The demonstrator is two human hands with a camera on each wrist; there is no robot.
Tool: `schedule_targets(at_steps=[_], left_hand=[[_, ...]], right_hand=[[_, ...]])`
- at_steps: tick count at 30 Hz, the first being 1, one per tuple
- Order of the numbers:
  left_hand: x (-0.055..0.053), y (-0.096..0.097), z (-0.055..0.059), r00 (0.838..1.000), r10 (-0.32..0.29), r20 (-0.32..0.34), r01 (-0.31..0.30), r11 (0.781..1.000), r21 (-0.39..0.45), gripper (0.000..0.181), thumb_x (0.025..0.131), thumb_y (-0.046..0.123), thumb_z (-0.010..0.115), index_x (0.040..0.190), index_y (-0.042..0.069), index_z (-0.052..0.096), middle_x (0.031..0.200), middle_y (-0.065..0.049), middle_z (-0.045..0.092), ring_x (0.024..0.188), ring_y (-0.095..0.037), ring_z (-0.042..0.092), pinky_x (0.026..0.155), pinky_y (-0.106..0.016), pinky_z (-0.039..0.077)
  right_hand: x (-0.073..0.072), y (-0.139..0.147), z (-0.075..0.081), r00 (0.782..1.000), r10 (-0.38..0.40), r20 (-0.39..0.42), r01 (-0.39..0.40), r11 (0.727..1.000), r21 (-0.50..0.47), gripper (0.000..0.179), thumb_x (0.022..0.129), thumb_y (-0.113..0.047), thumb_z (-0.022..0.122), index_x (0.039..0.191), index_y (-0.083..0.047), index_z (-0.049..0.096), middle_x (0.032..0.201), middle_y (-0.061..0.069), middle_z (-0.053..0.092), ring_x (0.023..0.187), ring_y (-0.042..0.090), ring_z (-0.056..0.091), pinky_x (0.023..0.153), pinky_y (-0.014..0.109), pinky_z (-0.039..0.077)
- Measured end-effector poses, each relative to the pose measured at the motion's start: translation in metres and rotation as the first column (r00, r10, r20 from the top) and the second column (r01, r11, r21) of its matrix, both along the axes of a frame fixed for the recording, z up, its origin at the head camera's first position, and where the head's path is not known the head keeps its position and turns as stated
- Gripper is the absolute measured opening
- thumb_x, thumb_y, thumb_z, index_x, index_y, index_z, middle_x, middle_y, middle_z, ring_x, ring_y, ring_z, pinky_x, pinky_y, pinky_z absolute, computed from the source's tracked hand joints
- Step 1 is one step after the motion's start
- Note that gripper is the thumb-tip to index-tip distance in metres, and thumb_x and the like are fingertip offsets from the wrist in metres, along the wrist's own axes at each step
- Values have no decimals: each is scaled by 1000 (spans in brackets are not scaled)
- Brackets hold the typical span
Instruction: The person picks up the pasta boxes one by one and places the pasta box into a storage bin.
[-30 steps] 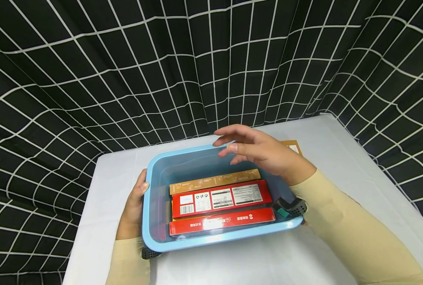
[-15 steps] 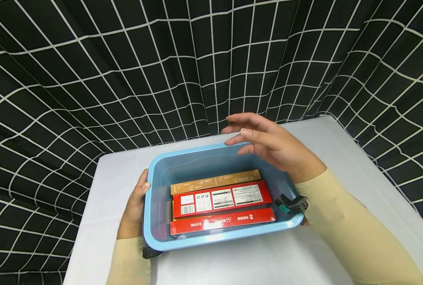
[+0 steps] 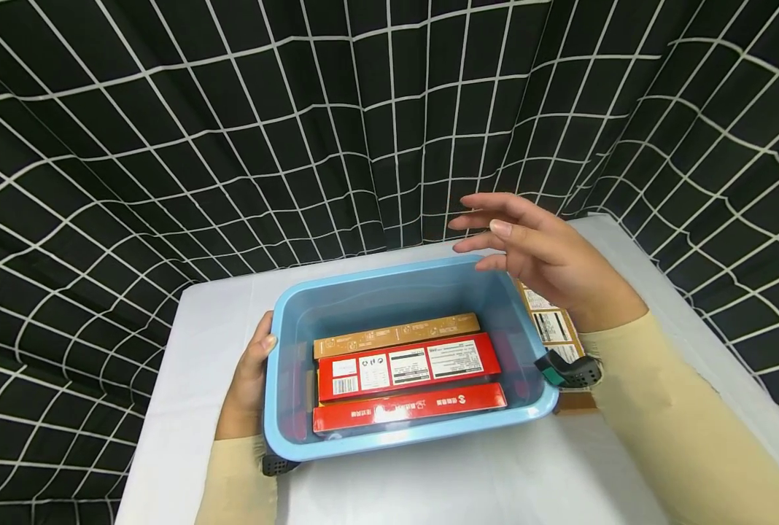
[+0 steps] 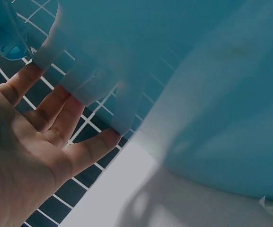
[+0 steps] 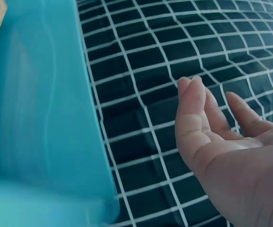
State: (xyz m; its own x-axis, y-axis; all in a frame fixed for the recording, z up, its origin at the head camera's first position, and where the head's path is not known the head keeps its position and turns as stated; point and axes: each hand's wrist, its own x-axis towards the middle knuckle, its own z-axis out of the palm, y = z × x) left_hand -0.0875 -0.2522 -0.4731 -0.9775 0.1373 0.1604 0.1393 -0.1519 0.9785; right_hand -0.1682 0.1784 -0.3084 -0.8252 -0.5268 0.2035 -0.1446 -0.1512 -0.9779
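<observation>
A light-blue plastic bin (image 3: 402, 442) stands on the white table, tilted toward the viewer. Inside lie a narrow tan box (image 3: 396, 333), a red box with white label panels (image 3: 408, 367) and a slimmer red box (image 3: 409, 408), side by side. The left hand (image 3: 250, 372) holds the bin's left side, thumb at the rim; the left wrist view shows its fingertips against the outer wall. In the air above the bin's right back corner is the right hand (image 3: 547, 255), fingers loosely bent and holding nothing. Behind its wrist, a brown labelled box (image 3: 550, 321) is partly hidden.
The white table (image 3: 219, 306) carries the bin near its middle. A black curtain with a white grid (image 3: 284, 160) surrounds the table at the back and sides. A dark wrist device (image 3: 570, 370) sits by the bin's right rim.
The right hand has moved right and up, from over the bin's back edge toward its right side. More of the brown box shows. The left hand and bin barely shift.
</observation>
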Motion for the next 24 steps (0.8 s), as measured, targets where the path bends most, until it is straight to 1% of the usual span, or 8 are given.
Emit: schedule_targets(at_steps=[2,5,9,14,18,21,24], left_hand=[[0,0,0,1000,3,8,-3,1000,2,52,102,32,38,149,12,49,132,-26,54,114,-30,53,91,-43,52],[0,0,-1,1000,4,20,-4,1000,10,52,102,32,39,149,12,49,130,-25,54,113,-29,53,90,-43,52],[1,0,-2,1000,3,27,-3,1000,10,53,102,32,40,150,12,49,131,-25,54,113,-29,52,91,-44,51],[2,0,-2,1000,10,28,-10,1000,5,53,102,33,40,150,13,50,130,-23,55,113,-29,53,90,-44,52],[2,0,-1,1000,12,26,-13,1000,9,53,102,32,40,150,13,50,131,-22,57,112,-28,54,89,-43,53],[2,0,0,1000,8,23,-8,1000,15,53,102,33,40,150,13,50,131,-24,56,112,-28,54,89,-43,53],[2,1,0,1000,5,18,-5,1000,7,54,102,33,39,151,13,49,133,-27,54,113,-30,53,90,-44,52]], right_hand=[[0,6,-1,1000,-7,-5,7,1000,1,46,114,-12,50,158,-3,49,151,27,52,127,40,65,95,40,58],[0,15,-3,1000,-9,-10,9,1000,-3,46,114,-11,50,159,-1,47,151,28,51,127,39,65,94,39,59],[0,24,-6,999,-33,-5,33,999,6,46,114,-10,50,159,-1,47,150,26,53,125,38,66,92,38,60],[1,32,-11,998,-56,14,55,998,22,45,113,-7,50,158,-3,50,149,25,56,123,38,68,92,41,60],[0,36,-14,998,-63,7,62,997,44,46,113,-10,51,158,-4,49,149,24,55,123,37,69,92,42,60],[-1,40,-16,997,-74,-2,74,996,57,47,113,-12,53,159,-3,47,150,24,55,123,36,69,93,42,60],[0,44,-18,997,-83,2,83,995,59,47,113,-11,52,159,-3,46,149,24,55,124,35,68,94,43,60]])
